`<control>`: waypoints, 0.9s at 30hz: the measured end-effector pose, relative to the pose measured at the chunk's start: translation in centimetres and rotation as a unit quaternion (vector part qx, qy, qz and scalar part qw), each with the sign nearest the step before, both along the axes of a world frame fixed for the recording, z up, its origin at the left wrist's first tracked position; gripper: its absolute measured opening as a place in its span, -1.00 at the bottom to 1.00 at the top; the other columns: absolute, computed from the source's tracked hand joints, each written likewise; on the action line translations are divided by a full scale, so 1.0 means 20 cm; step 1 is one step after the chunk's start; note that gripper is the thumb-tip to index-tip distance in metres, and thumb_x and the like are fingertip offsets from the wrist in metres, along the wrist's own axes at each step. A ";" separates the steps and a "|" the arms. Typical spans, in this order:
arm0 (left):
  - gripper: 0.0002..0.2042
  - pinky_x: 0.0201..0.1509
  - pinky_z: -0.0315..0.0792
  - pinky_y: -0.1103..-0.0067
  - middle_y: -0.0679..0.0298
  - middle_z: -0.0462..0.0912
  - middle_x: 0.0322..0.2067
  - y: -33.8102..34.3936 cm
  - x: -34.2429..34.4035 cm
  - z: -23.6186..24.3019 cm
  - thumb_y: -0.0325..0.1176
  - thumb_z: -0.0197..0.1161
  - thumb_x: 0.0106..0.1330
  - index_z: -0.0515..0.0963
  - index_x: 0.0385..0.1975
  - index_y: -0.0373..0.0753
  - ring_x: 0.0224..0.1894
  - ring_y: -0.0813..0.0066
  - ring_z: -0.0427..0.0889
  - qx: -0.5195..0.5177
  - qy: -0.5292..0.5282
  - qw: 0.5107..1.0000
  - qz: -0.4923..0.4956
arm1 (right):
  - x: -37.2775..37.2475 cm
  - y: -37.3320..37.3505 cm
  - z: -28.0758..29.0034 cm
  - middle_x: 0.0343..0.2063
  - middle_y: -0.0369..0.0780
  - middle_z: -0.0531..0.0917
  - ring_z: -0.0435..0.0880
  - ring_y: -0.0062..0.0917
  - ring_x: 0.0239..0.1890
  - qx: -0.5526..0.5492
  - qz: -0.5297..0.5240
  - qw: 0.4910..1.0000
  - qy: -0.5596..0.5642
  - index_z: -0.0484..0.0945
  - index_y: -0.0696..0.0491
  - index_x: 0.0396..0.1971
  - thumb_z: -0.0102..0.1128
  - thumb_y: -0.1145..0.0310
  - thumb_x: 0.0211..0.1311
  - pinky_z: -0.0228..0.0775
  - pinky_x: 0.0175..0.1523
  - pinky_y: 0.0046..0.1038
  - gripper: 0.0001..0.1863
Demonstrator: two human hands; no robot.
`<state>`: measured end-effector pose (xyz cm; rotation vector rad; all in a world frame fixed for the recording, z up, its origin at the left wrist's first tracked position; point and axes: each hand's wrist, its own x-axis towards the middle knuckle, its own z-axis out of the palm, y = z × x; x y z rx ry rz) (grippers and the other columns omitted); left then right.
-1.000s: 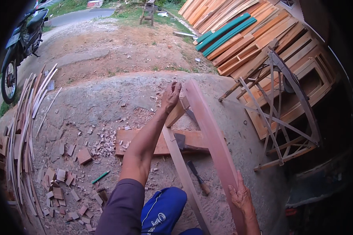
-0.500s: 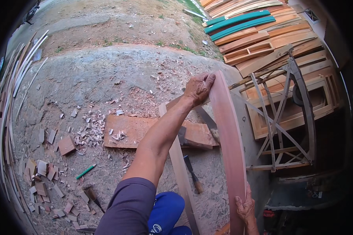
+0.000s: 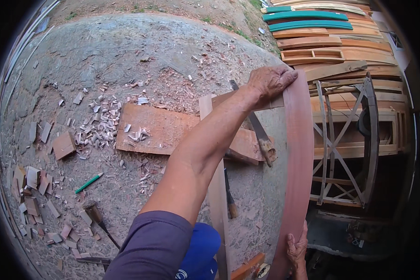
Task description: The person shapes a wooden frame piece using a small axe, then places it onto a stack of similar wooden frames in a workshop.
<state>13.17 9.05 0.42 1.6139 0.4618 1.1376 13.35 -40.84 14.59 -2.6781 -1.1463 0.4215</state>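
Note:
A long reddish wooden plank (image 3: 297,154) stretches from far to near on the right. My left hand (image 3: 271,85) is closed over its far end. Further down, my right hand (image 3: 297,249) grips the plank's near part, thumb on its face. Left of it runs a paler wooden bar (image 3: 216,200), partly behind my left arm. A short crosspiece (image 3: 274,102) shows under my left hand, between bar and plank; the joints are hidden. Below it, a handsaw (image 3: 268,149) lies over an orange-brown board (image 3: 161,133) strewn with chips. A chisel (image 3: 231,205) lies beside the bar.
Left on the ground are a green pencil (image 3: 88,183), a wooden-handled chisel (image 3: 94,213), wood chips (image 3: 100,121) and several offcut blocks (image 3: 31,207). A trestle-like wooden frame (image 3: 343,140) stands at right, before stacked boards (image 3: 312,43). Thin strips (image 3: 11,65) line the left edge.
The view has shifted, so the ground items appear further left and higher. Both hands keep hold of the plank, whose far end now appears further right and more upright in the picture.

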 end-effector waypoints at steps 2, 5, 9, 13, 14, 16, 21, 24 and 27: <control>-0.38 0.07 0.46 0.24 -0.03 0.69 -0.11 0.01 0.04 -0.01 0.24 -0.14 0.47 0.61 -0.06 -0.24 0.00 -0.06 0.63 -0.005 0.004 1.000 -0.021 | 0.05 -0.02 -0.02 0.23 -0.05 0.45 0.44 -0.36 0.24 0.010 0.003 1.000 -0.009 0.07 0.22 0.44 0.16 -0.01 0.39 0.23 0.33 -0.36 -0.15; -0.37 0.11 0.46 0.24 -0.04 0.68 -0.09 0.02 0.09 -0.03 0.25 -0.17 0.47 0.60 -0.05 -0.23 0.03 -0.06 0.62 -0.016 0.010 0.999 -0.035 | 0.11 -0.06 -0.05 0.24 -0.07 0.41 0.40 -0.36 0.26 0.009 0.003 0.999 -0.037 0.10 0.24 0.42 0.16 -0.05 0.38 0.18 0.35 -0.36 -0.15; -0.33 0.27 0.41 0.23 0.01 0.64 0.07 0.04 0.14 -0.06 0.30 -0.15 0.41 0.63 0.02 -0.19 0.15 0.00 0.58 0.006 0.004 0.998 -0.068 | 0.15 -0.11 -0.06 0.23 -0.08 0.41 0.40 -0.37 0.25 0.000 -0.009 0.998 -0.055 0.11 0.25 0.41 0.20 -0.07 0.35 0.19 0.34 -0.36 -0.13; -0.37 0.19 0.46 0.26 -0.02 0.67 -0.07 0.05 0.16 -0.07 0.23 -0.18 0.48 0.65 -0.14 -0.24 0.06 0.00 0.61 0.031 -0.046 0.997 -0.046 | 0.16 -0.13 -0.06 0.13 -0.12 0.44 0.43 -0.41 0.15 0.012 -0.014 0.999 -0.047 0.19 0.23 0.34 0.15 -0.07 0.38 0.22 0.29 -0.37 -0.21; -0.37 0.19 0.47 0.27 -0.02 0.67 -0.07 0.05 0.16 -0.07 0.23 -0.17 0.48 0.65 -0.15 -0.24 0.06 0.00 0.61 0.020 -0.046 0.997 -0.053 | 0.16 -0.13 -0.06 0.12 -0.12 0.44 0.43 -0.41 0.15 0.008 -0.016 0.998 -0.054 0.20 0.23 0.33 0.15 -0.07 0.38 0.22 0.28 -0.37 -0.22; -0.38 0.18 0.47 0.28 -0.02 0.67 -0.08 0.05 0.17 -0.08 0.22 -0.16 0.47 0.65 -0.16 -0.26 0.05 0.01 0.62 -0.001 -0.043 0.997 -0.067 | 0.16 -0.13 -0.06 0.10 -0.13 0.45 0.44 -0.42 0.13 0.012 -0.020 0.998 -0.052 0.22 0.23 0.31 0.15 -0.08 0.38 0.23 0.26 -0.38 -0.23; -0.38 0.10 0.51 0.26 -0.03 0.68 -0.16 0.06 0.15 -0.08 0.22 -0.12 0.47 0.65 -0.24 -0.27 -0.03 -0.02 0.64 0.017 -0.052 0.996 -0.071 | 0.17 -0.15 -0.05 0.16 -0.10 0.43 0.43 -0.41 0.18 0.003 -0.030 0.999 -0.041 0.16 0.25 0.36 0.22 -0.06 0.34 0.23 0.30 -0.36 -0.16; -0.37 0.05 0.51 0.25 -0.05 0.68 -0.20 0.07 0.13 -0.08 0.23 -0.12 0.47 0.64 -0.29 -0.28 -0.08 -0.04 0.65 0.032 -0.063 0.995 -0.068 | 0.17 -0.16 -0.04 0.19 -0.10 0.43 0.43 -0.40 0.21 0.004 -0.032 0.999 -0.038 0.13 0.25 0.39 0.25 -0.05 0.32 0.23 0.32 -0.36 -0.12; -0.37 0.03 0.51 0.24 -0.06 0.67 -0.24 0.08 0.11 -0.07 0.23 -0.12 0.47 0.64 -0.34 -0.29 -0.11 -0.05 0.65 0.040 -0.072 0.995 -0.059 | 0.15 -0.17 -0.04 0.19 -0.10 0.44 0.44 -0.40 0.21 0.015 -0.040 0.999 -0.021 0.13 0.25 0.39 0.25 -0.05 0.33 0.23 0.31 -0.36 -0.12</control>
